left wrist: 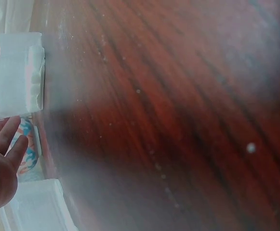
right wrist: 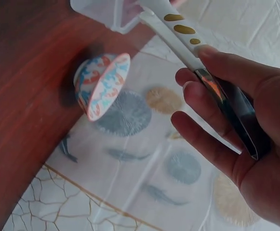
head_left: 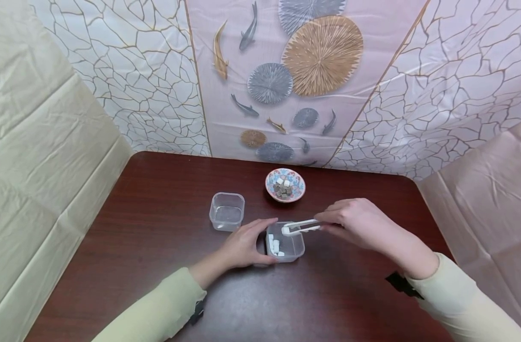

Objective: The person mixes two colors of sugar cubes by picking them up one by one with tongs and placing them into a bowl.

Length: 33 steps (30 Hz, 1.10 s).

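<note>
Pinching white tongs [head_left: 300, 228], right hand [head_left: 358, 223], left hand [head_left: 243, 244] spread against near tub [head_left: 286, 244], empty tub [head_left: 227, 210], patterned bowl [head_left: 285, 185] beyond

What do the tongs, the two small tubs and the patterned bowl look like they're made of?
Tongs: white plastic tips, shiny metal handle in the right wrist view. Near tub and far tub: clear plastic, see-through walls. Bowl: probably glazed ceramic, with painted glossy pattern.
</note>
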Each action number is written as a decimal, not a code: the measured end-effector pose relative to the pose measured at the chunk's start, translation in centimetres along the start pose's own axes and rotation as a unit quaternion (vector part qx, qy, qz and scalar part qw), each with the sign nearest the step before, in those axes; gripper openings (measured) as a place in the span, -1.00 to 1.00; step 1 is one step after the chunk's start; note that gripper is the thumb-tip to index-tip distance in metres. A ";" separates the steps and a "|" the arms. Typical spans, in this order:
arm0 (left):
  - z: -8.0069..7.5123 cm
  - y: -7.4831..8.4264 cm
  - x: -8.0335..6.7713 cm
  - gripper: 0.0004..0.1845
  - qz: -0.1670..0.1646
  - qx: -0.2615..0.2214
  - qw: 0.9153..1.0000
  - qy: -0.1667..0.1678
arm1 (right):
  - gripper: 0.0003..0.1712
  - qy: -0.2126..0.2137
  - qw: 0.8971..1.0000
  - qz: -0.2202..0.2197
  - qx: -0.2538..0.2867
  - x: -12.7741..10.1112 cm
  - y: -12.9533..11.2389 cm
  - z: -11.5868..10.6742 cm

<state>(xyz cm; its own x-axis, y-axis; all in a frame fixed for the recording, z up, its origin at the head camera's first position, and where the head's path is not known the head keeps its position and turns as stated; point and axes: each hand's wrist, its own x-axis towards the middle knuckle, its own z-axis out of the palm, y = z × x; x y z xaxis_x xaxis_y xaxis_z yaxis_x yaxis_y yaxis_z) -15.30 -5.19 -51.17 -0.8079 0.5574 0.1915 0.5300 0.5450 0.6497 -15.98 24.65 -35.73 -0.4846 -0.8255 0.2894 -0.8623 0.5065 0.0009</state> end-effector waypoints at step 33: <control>-0.7 -0.3 -0.4 0.03 0.010 0.001 1.000 -0.012 | -0.76 -0.029 0.986 0.164 -0.017 2.8 9.3 2.0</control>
<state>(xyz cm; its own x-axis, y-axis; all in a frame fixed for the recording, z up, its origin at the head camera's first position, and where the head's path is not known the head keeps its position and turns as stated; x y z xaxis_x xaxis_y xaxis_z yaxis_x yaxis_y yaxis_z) -15.31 -6.03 -50.93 -0.7906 0.5833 0.1864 0.5467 0.5353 0.6439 -25.59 26.55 -36.88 -0.7455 -0.6276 0.2243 -0.6523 0.7562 -0.0525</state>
